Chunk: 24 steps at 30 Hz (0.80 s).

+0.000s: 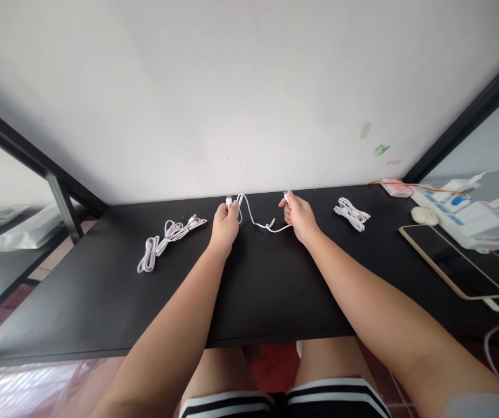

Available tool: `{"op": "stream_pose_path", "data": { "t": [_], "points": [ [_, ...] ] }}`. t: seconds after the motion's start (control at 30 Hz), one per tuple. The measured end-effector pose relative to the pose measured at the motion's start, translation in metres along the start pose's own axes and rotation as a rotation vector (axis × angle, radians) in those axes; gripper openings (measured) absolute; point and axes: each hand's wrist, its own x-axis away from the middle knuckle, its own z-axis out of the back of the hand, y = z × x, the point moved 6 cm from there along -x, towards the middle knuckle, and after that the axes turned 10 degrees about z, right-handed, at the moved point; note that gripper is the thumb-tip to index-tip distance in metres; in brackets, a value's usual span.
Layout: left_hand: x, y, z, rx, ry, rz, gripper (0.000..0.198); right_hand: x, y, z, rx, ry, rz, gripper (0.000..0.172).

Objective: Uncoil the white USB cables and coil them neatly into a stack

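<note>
The left hand (226, 222) is closed in a firm-looking pinch, thumb laid against bent fingers, with one plug (229, 201) of a white cable (254, 223) poking out above the thumb. The right hand (300, 217) pinches the cable's other plug (287, 197) between thumb and forefinger; its remaining fingers are loosely curled and slightly apart, and the cord comes out beneath them. How hard either hand presses, I cannot tell.

The cable spans the gap between the hands, slack, with a bend near the left hand and a small kink farther along, over the black desk (267, 290). Left of the cable lie a small coil (148, 255) and, just beside that, a longer bundle (180, 231). Right of the cable sits another tied bundle (351, 213); well apart, farther right, lies a phone (452, 261).
</note>
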Motion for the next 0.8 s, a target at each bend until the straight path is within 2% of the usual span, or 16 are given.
{"op": "stream_pose_path", "data": {
  "t": [0.1, 0.23, 0.4, 0.8],
  "points": [
    [0.001, -0.001, -0.003, 0.007, -0.021, -0.012, 0.043, 0.002, 0.000, -0.005, -0.033, -0.044, -0.011, 0.049],
    [0.003, -0.004, -0.010, -0.011, -0.104, -0.002, 0.045, 0.006, -0.002, -0.014, -0.043, -0.122, -0.053, 0.038],
    [0.006, -0.005, -0.017, -0.027, -0.179, 0.038, 0.036, 0.010, -0.005, -0.020, 0.033, -0.193, -0.069, 0.028],
    [0.019, 0.015, -0.025, 0.055, -0.314, -0.074, 0.052, 0.009, -0.004, -0.019, 0.102, -0.203, -0.017, 0.029]
  ]
}}
